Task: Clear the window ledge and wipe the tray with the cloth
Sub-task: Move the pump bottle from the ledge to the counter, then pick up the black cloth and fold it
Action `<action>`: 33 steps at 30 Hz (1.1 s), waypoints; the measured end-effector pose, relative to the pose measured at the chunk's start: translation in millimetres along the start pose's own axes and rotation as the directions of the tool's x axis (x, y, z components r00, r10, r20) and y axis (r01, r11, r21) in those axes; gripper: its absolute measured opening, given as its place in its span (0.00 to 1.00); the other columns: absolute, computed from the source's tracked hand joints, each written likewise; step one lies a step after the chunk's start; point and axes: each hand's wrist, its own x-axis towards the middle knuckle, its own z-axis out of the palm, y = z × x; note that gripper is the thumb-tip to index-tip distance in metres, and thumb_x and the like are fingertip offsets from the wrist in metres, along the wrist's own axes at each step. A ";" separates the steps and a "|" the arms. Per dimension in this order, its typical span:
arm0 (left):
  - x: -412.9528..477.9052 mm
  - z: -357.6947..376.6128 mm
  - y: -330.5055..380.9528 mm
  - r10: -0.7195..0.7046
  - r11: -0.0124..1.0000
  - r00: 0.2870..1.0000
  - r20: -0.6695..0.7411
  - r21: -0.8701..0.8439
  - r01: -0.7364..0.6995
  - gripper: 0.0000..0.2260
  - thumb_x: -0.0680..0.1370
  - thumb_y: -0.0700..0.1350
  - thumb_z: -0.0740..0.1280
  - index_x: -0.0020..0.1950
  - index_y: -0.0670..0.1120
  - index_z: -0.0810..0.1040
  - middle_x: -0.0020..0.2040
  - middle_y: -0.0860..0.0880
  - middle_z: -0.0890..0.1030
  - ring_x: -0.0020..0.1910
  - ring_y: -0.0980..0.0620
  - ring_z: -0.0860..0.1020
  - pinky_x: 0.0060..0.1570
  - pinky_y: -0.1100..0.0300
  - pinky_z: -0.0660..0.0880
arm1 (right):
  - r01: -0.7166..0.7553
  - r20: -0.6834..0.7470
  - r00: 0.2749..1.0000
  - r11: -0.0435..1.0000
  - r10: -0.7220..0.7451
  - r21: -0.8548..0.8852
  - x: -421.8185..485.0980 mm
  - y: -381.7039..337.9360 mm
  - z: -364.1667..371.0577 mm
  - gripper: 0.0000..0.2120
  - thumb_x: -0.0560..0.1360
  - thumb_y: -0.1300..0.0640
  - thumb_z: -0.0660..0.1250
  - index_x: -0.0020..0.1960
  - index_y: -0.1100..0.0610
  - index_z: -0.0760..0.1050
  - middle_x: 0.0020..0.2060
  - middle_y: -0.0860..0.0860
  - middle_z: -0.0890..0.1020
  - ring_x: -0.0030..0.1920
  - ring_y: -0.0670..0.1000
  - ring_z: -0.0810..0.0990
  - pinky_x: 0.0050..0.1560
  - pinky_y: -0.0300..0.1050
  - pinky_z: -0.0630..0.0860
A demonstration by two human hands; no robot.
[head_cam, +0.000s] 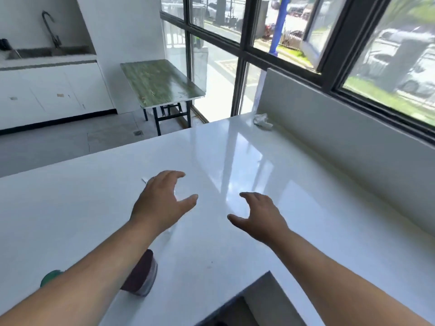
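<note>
Both hands, left hand point(162, 203) and right hand point(261, 217), hover empty with fingers spread over the white counter point(306, 208), probably lining up for the crumpled cloth point(262, 121) sitting way off by the window wall; no tray visible.

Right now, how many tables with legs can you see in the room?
1. The green wood-patterned folding table with dark metal legs stands on the floor by the tall window, beyond the white glossy counter. More could be hidden outside the view.
</note>
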 end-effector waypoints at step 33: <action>-466.6 422.5 463.8 0.438 0.699 0.252 0.863 -0.151 -0.699 0.31 0.72 0.58 0.70 0.75 0.57 0.70 0.69 0.56 0.76 0.62 0.53 0.77 0.53 0.54 0.77 | -0.836 -0.045 0.530 0.531 0.847 0.135 -645.6 474.6 2.4 0.28 0.76 0.39 0.66 0.73 0.48 0.69 0.61 0.50 0.78 0.62 0.55 0.75 0.54 0.50 0.77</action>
